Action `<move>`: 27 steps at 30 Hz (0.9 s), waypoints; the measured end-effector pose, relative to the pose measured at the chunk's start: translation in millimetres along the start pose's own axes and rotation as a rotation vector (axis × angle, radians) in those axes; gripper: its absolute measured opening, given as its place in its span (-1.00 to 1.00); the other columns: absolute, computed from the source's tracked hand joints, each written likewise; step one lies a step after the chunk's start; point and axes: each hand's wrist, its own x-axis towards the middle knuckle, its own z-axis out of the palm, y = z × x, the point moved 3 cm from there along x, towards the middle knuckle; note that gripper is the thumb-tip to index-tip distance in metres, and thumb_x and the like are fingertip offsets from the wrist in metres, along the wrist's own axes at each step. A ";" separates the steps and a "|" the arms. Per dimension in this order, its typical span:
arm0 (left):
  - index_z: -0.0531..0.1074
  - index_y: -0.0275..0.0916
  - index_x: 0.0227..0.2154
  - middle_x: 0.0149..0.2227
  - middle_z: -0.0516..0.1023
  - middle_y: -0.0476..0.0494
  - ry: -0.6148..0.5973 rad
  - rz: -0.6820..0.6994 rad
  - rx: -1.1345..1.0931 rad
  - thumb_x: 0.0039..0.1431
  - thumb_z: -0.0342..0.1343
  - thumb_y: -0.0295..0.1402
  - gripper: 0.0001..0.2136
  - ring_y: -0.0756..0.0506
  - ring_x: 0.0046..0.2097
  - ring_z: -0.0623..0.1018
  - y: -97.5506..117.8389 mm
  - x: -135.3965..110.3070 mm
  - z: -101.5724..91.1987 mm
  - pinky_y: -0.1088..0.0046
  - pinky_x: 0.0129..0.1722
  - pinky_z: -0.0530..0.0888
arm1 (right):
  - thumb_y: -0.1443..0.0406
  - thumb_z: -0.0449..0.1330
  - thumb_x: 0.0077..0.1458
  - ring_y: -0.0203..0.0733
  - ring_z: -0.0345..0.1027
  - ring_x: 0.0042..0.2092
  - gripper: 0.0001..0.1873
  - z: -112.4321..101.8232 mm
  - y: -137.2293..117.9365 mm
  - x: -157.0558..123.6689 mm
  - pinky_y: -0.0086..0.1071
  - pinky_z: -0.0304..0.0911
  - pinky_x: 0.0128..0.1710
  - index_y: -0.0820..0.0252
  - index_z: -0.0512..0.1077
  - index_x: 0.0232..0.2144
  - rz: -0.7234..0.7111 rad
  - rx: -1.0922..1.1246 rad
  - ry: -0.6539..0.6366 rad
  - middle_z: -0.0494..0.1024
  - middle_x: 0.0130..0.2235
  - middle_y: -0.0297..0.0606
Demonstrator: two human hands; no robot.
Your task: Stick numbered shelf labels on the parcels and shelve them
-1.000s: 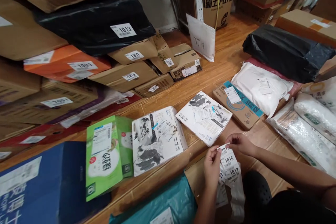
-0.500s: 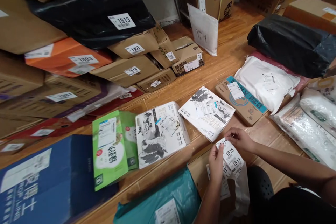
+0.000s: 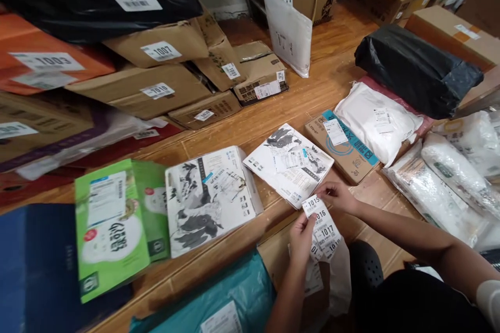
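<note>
A strip of numbered labels (image 3: 326, 231), printed 1015, 1016 and 1017, hangs between my hands with its white backing paper (image 3: 340, 276) trailing below. The fingers of my left hand (image 3: 302, 234) are closed on the strip's left edge. At the strip's top end, my right hand (image 3: 338, 197) pinches the corner by the 1015 label. Just beyond the hands lies a white box with a grey ink-style print (image 3: 289, 164). Close behind my right hand is a brown box with a blue band (image 3: 339, 145). Under the strip, a cardboard box (image 3: 277, 252) is partly hidden.
Stacked parcels with number labels fill the left, among them a black bag (image 3: 97, 5) marked 1013. A green box (image 3: 113, 223), another white printed box (image 3: 213, 197) and a teal bag (image 3: 211, 296) lie nearer. Right are a white bag (image 3: 377, 122) and a black parcel (image 3: 417, 67).
The view has swung right, so everything appears further left. My right hand has shifted slightly at the strip's top, and the 1015 label now shows more fully.
</note>
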 end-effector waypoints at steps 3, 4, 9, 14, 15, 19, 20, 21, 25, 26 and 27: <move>0.62 -0.27 -0.28 -0.44 0.64 -0.14 0.004 -0.004 0.094 -0.21 0.32 0.14 -0.43 -0.10 -0.43 0.55 -2.5 2.4 -3.9 0.45 -0.40 0.45 | -0.16 0.36 -0.12 -0.23 0.38 -0.39 -0.46 2.0 6.0 0.2 -0.32 0.32 -0.34 0.18 0.55 -0.38 0.017 0.014 -0.011 0.58 -0.40 -0.27; 0.62 -0.27 -0.29 -0.45 0.63 -0.13 0.006 -0.009 0.128 -0.20 0.29 0.16 -0.43 -0.09 -0.44 0.54 -3.4 3.3 -5.3 0.45 -0.42 0.43 | -0.17 0.37 -0.15 -0.24 0.38 -0.41 -0.45 2.8 9.1 0.5 -0.32 0.32 -0.35 0.19 0.54 -0.39 0.023 0.018 -0.013 0.57 -0.42 -0.27; 0.59 -0.27 -0.42 -0.52 0.58 -0.10 -0.028 -0.012 0.273 -0.19 0.27 0.18 -0.46 -0.10 -0.44 0.50 -6.2 4.3 -6.4 0.44 -0.41 0.40 | -0.26 0.38 -0.31 -0.24 0.35 -0.47 -0.36 -4.6 33.2 6.8 -0.32 0.29 -0.41 0.19 0.49 -0.53 0.051 0.016 0.025 0.54 -0.51 -0.30; 0.51 -0.26 -0.60 -0.62 0.44 -0.01 -0.132 0.012 0.375 -0.22 0.31 0.08 -0.57 -0.04 -0.50 0.38 -6.2 -1.3 -0.9 0.47 -0.47 0.29 | -0.22 0.37 -0.25 -0.26 0.30 -0.46 -0.41 -38.4 55.3 20.4 -0.31 0.26 -0.37 0.18 0.43 -0.56 0.049 -0.059 0.191 0.50 -0.52 -0.32; 0.49 -0.25 -0.62 -0.63 0.41 0.00 -0.142 0.019 0.387 -0.21 0.32 0.06 -0.58 -0.03 -0.51 0.36 -5.9 -2.2 -0.5 0.48 -0.48 0.27 | -0.18 0.38 -0.23 -0.26 0.30 -0.45 -0.44 -43.1 57.6 23.7 -0.31 0.26 -0.36 0.18 0.43 -0.56 0.047 -0.077 0.209 0.50 -0.51 -0.32; 0.46 -0.24 -0.63 -0.63 0.40 0.00 -0.162 0.045 0.408 -0.12 0.28 0.02 -0.61 -0.02 -0.51 0.33 -4.7 -3.0 -0.2 0.49 -0.48 0.25 | 0.02 0.44 -0.22 -0.24 0.30 -0.41 -0.59 -41.8 63.0 35.8 -0.29 0.30 -0.30 0.18 0.42 -0.56 0.050 -0.137 0.271 0.52 -0.48 -0.32; 0.46 -0.24 -0.64 -0.63 0.40 -0.01 -0.164 0.051 0.413 -0.11 0.28 0.02 -0.62 -0.02 -0.51 0.33 -4.3 -2.7 0.0 0.50 -0.49 0.24 | 0.06 0.44 -0.20 -0.22 0.31 -0.38 -0.62 -37.6 64.3 37.4 -0.28 0.32 -0.26 0.17 0.40 -0.55 0.056 -0.149 0.308 0.52 -0.46 -0.31; 0.46 -0.24 -0.64 -0.63 0.40 -0.02 -0.167 0.057 0.418 -0.11 0.29 0.01 -0.62 -0.02 -0.52 0.33 -3.8 -2.3 0.1 0.49 -0.50 0.24 | 0.09 0.43 -0.17 -0.20 0.32 -0.35 -0.65 -32.6 65.9 38.0 -0.26 0.34 -0.22 0.16 0.39 -0.53 0.063 -0.160 0.353 0.52 -0.43 -0.29; 0.47 -0.22 -0.64 -0.62 0.41 -0.04 -0.182 0.073 0.430 -0.10 0.29 0.00 -0.64 -0.04 -0.52 0.31 -1.3 -1.6 1.4 0.47 -0.50 0.23 | 0.12 0.36 -0.08 -0.12 0.34 -0.18 -0.67 -14.8 71.9 32.5 -0.18 0.35 -0.07 0.13 0.34 -0.37 0.111 -0.191 0.541 0.52 -0.27 -0.23; 0.46 -0.21 -0.65 -0.62 0.40 -0.04 -0.186 0.076 0.428 -0.10 0.29 0.00 -0.64 -0.04 -0.51 0.30 -0.7 -1.7 1.7 0.46 -0.49 0.23 | 0.11 0.36 -0.07 -0.11 0.34 -0.17 -0.67 -12.3 72.2 30.6 -0.17 0.35 -0.07 0.12 0.33 -0.38 0.122 -0.195 0.559 0.50 -0.28 -0.24; 0.46 -0.20 -0.66 -0.62 0.39 -0.05 -0.187 0.080 0.423 -0.10 0.29 0.01 -0.64 -0.04 -0.51 0.29 -0.3 -2.0 2.1 0.45 -0.49 0.23 | 0.11 0.36 -0.08 -0.11 0.35 -0.19 -0.67 -10.6 71.3 29.2 -0.17 0.35 -0.09 0.11 0.32 -0.41 0.130 -0.197 0.553 0.49 -0.32 -0.26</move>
